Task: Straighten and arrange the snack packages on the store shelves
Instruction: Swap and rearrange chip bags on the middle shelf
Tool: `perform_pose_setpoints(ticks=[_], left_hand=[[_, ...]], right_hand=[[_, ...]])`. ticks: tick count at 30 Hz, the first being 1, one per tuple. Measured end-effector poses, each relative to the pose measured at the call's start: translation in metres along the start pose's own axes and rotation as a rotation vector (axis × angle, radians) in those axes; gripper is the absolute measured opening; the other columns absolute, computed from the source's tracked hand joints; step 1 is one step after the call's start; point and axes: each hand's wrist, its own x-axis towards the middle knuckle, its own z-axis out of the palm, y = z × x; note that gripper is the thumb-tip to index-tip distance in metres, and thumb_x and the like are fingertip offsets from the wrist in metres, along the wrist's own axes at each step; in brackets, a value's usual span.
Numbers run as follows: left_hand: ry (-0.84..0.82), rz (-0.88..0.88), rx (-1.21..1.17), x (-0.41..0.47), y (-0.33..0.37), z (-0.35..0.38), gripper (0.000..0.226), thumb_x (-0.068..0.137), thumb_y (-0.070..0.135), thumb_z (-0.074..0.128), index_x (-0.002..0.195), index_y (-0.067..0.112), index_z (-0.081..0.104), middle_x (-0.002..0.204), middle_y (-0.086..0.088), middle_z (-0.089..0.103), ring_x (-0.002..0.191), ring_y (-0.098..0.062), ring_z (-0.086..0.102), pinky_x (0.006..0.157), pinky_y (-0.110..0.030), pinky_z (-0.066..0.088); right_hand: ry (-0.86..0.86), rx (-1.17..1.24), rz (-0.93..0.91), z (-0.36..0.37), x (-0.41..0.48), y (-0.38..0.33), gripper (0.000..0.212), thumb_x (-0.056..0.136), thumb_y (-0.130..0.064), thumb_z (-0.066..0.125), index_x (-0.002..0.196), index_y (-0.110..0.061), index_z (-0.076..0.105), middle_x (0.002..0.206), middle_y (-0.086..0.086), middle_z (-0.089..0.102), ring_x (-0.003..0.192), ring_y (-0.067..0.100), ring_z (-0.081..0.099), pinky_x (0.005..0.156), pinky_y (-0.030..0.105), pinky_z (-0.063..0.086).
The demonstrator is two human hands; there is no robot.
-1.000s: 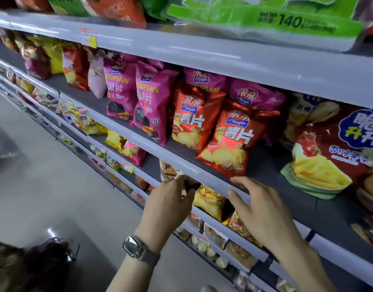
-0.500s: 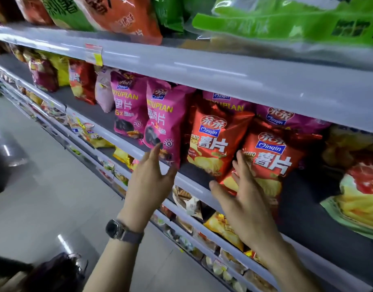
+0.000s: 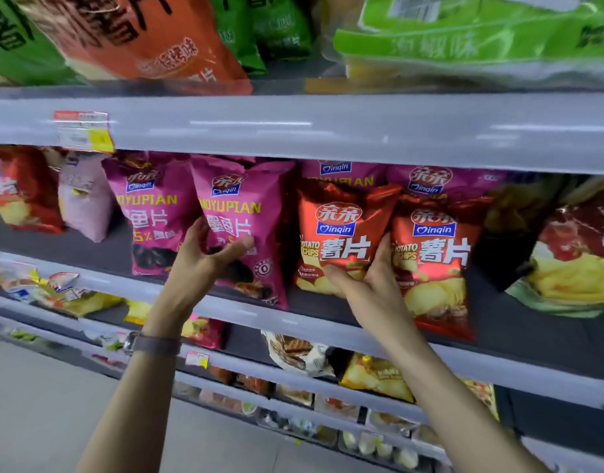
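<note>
I'm clasping the pink bag [image 3: 246, 206] with my left grip [image 3: 205, 257] and the red bag [image 3: 341, 230] with my right grip [image 3: 368, 281]. Both are standing on the shelf [image 3: 327, 326]. They're looking light, puffy and crushable, so I'm favouring the side edges.

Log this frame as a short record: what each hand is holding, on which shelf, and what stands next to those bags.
left hand: grips the left edge of the magenta Moyupian bag, thumb across its front
right hand: grips the red potato chips bag low on its right side, thumb on the front
shelf: second from the top in view; both bags stand on it
neighbours: second magenta Moyupian bag to the left, second red potato chips bag to the right
wrist: watch on the left
</note>
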Motion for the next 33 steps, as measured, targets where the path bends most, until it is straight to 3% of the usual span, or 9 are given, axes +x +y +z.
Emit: perform_pose_setpoints(ticks=[5, 8, 11, 14, 17, 22, 26, 30, 33], left_hand=[[-0.086, 0.020, -0.151, 0.017, -0.009, 0.003, 0.047, 0.080, 0.020, 0.086, 0.122, 0.011, 0.067, 0.111, -0.011, 0.080, 0.092, -0.024, 0.078, 0.071, -0.030, 0.064], [-0.082, 0.045, -0.105, 0.023, -0.015, 0.004, 0.042, 0.076, 0.021, 0.092, 0.112, 0.015, 0.072, 0.105, -0.004, 0.082, 0.092, -0.020, 0.079, 0.085, -0.040, 0.064], [-0.044, 0.048, -0.056, 0.026, -0.021, 0.004, 0.062, 0.067, 0.042, 0.099, 0.118, 0.019, 0.073, 0.107, 0.005, 0.082, 0.099, -0.016, 0.079, 0.100, -0.045, 0.060], [0.031, 0.112, 0.009, 0.016, -0.017, 0.003, 0.066, 0.062, 0.056, 0.098, 0.115, 0.026, 0.072, 0.103, 0.013, 0.081, 0.095, -0.007, 0.078, 0.095, -0.041, 0.061], [0.088, 0.194, -0.024, -0.002, -0.007, -0.006, 0.060, 0.066, 0.048, 0.099, 0.113, 0.025, 0.070, 0.103, 0.010, 0.081, 0.093, -0.007, 0.078, 0.088, -0.036, 0.062], [0.130, 0.184, -0.200, -0.028, -0.005, -0.034, 0.053, 0.072, 0.032, 0.095, 0.116, 0.014, 0.071, 0.101, 0.004, 0.082, 0.093, -0.014, 0.080, 0.083, -0.032, 0.062], [0.191, 0.146, -0.274, -0.046, -0.019, -0.062, 0.051, 0.067, 0.034, 0.091, 0.108, 0.010, 0.074, 0.093, 0.001, 0.082, 0.083, -0.011, 0.079, 0.071, -0.024, 0.060], [0.250, 0.084, -0.280, -0.064, -0.034, -0.086, 0.063, 0.055, 0.051, 0.095, 0.105, 0.017, 0.075, 0.093, 0.002, 0.083, 0.085, -0.014, 0.079, 0.074, -0.034, 0.059], [0.261, 0.067, -0.279, -0.078, -0.040, -0.093, 0.070, 0.049, 0.054, 0.089, 0.106, 0.014, 0.075, 0.092, 0.001, 0.083, 0.083, -0.016, 0.080, 0.068, -0.025, 0.060]], right_hand=[[0.114, -0.041, -0.039, 0.020, 0.006, 0.002, 0.124, 0.083, -0.042, 0.083, 0.164, -0.025, -0.009, 0.144, -0.012, 0.056, 0.132, 0.011, 0.053, 0.117, 0.036, 0.038], [0.169, -0.050, -0.046, 0.026, 0.006, 0.004, 0.121, 0.086, -0.030, 0.084, 0.164, -0.020, -0.009, 0.135, -0.011, 0.060, 0.120, 0.010, 0.059, 0.100, 0.019, 0.036], [0.231, -0.076, -0.082, 0.029, 0.007, 0.006, 0.117, 0.087, -0.026, 0.084, 0.164, -0.019, -0.004, 0.125, -0.012, 0.064, 0.109, 0.008, 0.063, 0.100, 0.024, 0.043], [0.237, -0.076, -0.090, 0.029, 0.007, 0.007, 0.114, 0.087, -0.026, 0.084, 0.164, -0.022, 0.000, 0.117, -0.016, 0.067, 0.095, -0.004, 0.069, 0.100, 0.025, 0.049], [0.260, -0.056, -0.106, 0.029, 0.008, 0.009, 0.110, 0.085, -0.020, 0.086, 0.162, -0.024, 0.008, 0.112, -0.022, 0.064, 0.086, -0.018, 0.065, 0.090, 0.017, 0.049], [0.296, 0.018, -0.119, 0.044, 0.000, 0.007, 0.113, 0.074, -0.020, 0.094, 0.158, -0.036, 0.020, 0.120, -0.018, 0.069, 0.102, -0.004, 0.070, 0.098, 0.036, 0.058], [0.257, 0.018, -0.160, 0.076, -0.004, -0.004, 0.109, 0.071, -0.023, 0.095, 0.156, -0.035, 0.027, 0.112, -0.023, 0.071, 0.096, -0.012, 0.068, 0.091, 0.026, 0.059], [0.172, 0.022, -0.153, 0.114, 0.001, -0.012, 0.107, 0.069, -0.031, 0.097, 0.153, -0.037, 0.031, 0.112, -0.024, 0.072, 0.094, -0.014, 0.068, 0.085, 0.015, 0.055], [0.131, 0.040, -0.145, 0.136, 0.006, -0.018, 0.106, 0.069, -0.036, 0.097, 0.153, -0.037, 0.032, 0.110, -0.026, 0.070, 0.093, -0.016, 0.066, 0.084, 0.012, 0.054]])
